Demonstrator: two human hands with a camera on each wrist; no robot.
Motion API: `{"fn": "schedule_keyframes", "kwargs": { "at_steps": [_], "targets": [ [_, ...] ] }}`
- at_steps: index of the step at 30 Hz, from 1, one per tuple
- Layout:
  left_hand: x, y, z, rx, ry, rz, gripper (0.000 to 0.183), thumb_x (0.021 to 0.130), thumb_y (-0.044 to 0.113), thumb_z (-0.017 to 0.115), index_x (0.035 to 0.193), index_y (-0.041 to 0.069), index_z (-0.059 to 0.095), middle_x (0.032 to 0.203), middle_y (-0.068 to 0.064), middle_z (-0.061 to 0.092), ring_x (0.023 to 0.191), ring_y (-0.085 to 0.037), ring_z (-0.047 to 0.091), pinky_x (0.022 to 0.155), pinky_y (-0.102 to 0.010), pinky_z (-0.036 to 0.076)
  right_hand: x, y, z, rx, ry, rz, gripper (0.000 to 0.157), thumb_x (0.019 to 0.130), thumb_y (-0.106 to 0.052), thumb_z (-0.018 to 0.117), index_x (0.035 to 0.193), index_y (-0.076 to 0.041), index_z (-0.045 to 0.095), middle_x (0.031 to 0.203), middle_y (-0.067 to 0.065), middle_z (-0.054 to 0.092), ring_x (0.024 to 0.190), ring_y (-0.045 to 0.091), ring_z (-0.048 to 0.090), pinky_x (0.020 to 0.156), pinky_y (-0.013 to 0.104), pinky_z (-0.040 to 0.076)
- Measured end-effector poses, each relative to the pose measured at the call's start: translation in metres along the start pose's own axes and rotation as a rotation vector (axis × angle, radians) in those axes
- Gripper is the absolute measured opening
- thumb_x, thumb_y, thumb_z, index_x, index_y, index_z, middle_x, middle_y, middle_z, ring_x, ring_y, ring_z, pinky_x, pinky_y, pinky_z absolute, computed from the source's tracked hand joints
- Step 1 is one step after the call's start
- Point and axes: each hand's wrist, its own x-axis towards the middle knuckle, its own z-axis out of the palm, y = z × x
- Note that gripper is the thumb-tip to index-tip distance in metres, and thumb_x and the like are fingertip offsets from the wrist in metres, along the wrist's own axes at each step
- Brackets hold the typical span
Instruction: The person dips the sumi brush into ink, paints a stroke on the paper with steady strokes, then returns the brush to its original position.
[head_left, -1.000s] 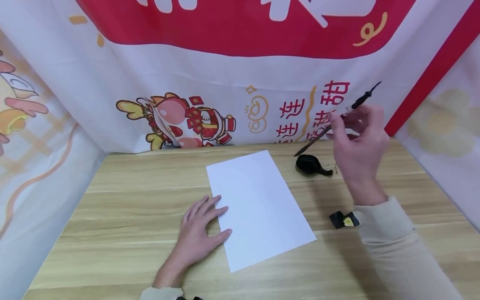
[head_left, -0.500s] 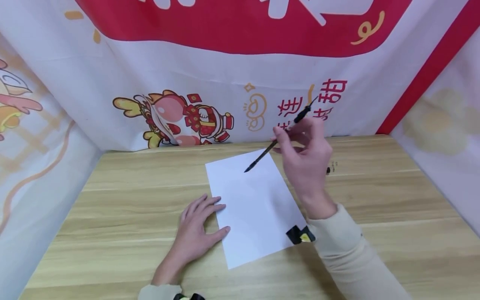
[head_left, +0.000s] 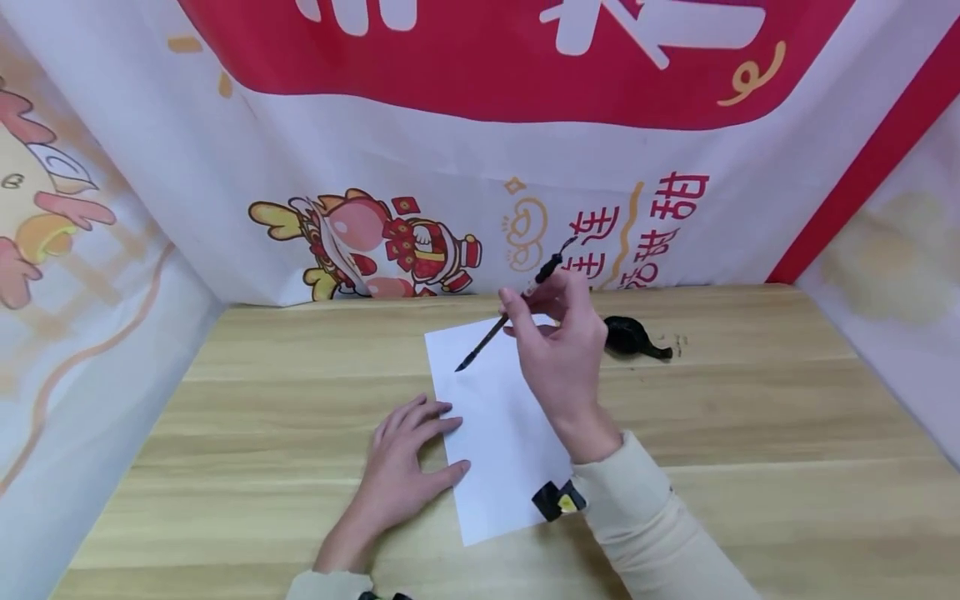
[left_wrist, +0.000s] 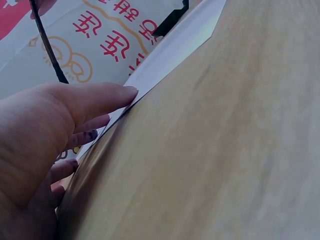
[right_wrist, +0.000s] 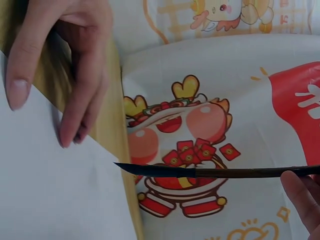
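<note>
A white sheet of paper [head_left: 491,450] lies aslant on the wooden table. My left hand [head_left: 402,471] rests at its left edge, fingers spread and fingertips on the paper; dark smudges mark some fingertips in the left wrist view. Above the sheet's upper part, my right hand [head_left: 564,362] pinches a writing brush [head_left: 491,340] by its brown handle. The brush slants, its dark pointed tip [right_wrist: 150,170] towards the lower left. In the right wrist view thumb and fingers hold the shaft at the right edge. Whether the tip touches the paper, I cannot tell.
Right of the paper lies a glossy black rounded thing with a short stem [head_left: 632,337], partly behind my right hand, with small dark specks by its stem. A printed cloth [head_left: 450,150] rises at the table's [head_left: 750,417] back and sides.
My right hand has carried the brush left and down from near the black rounded thing to over the paper. The left hand stays at the sheet's edge.
</note>
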Motion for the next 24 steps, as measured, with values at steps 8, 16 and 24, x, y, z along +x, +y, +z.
{"fn": "schedule_keyframes", "kwargs": {
  "at_steps": [8,16,24],
  "targets": [
    [-0.001,0.0,0.002,0.0,0.002,-0.002,0.053,0.084,0.036,0.089,0.133,0.021,0.076,0.155,-0.001,0.062,0.158,-0.036,0.039,0.126,-0.069,0.023,-0.009,0.008,0.013,-0.011,-0.025,0.007,0.029,0.101,-0.012,0.077,0.117,0.002,0.057,0.097,0.016,0.072,0.083,0.024,0.079,0.064,0.027,0.066],
    [-0.001,0.0,0.002,0.002,0.011,0.008,0.052,0.084,0.038,0.089,0.132,0.022,0.077,0.154,0.0,0.063,0.157,-0.036,0.041,0.125,-0.07,0.025,-0.015,0.011,0.017,-0.016,-0.026,0.018,0.031,0.101,-0.014,0.077,0.115,0.003,0.056,0.095,0.015,0.074,0.082,0.024,0.08,0.063,0.022,0.065],
    [0.0,-0.001,0.002,0.002,0.015,0.005,0.052,0.084,0.038,0.089,0.131,0.021,0.077,0.153,0.0,0.064,0.156,-0.037,0.041,0.125,-0.07,0.025,-0.02,0.011,0.022,-0.019,-0.031,-0.008,0.028,0.1,-0.012,0.077,0.115,0.002,0.058,0.095,0.016,0.074,0.083,0.025,0.079,0.063,0.021,0.064]
  ]
}}
